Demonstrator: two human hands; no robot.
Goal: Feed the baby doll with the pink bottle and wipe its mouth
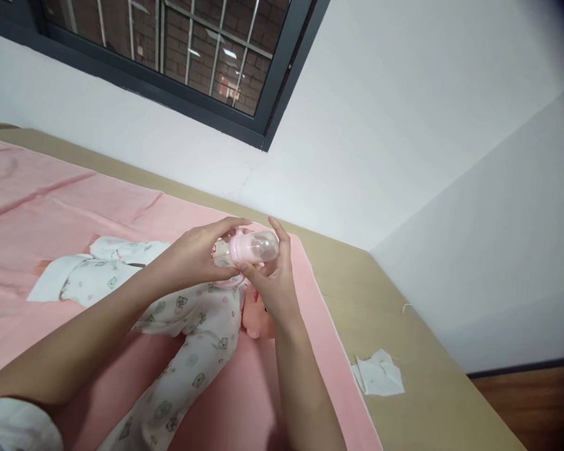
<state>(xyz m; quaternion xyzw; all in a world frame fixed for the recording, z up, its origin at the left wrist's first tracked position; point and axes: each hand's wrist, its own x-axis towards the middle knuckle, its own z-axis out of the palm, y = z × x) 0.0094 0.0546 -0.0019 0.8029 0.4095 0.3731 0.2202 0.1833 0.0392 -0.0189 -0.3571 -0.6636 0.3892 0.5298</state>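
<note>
A small baby bottle (245, 248) with a pink collar and a clear cap lies sideways between my two hands, its cap pointing right. My left hand (205, 249) is wrapped round the clear body of the bottle. Around the cap end are the thumb and fingers of my right hand (275, 275). Below the bottle a doll (256, 316) in white patterned clothes (207, 319) lies on its back on a pink cloth (249, 388). My right hand and wrist hide part of the doll's head.
The pink cloth covers much of a tan surface (404, 351). A crumpled white tissue (380, 374) lies at the right, by the cloth's edge. Behind stand a white wall (357, 125) and a dark-framed window (258, 119) with bars.
</note>
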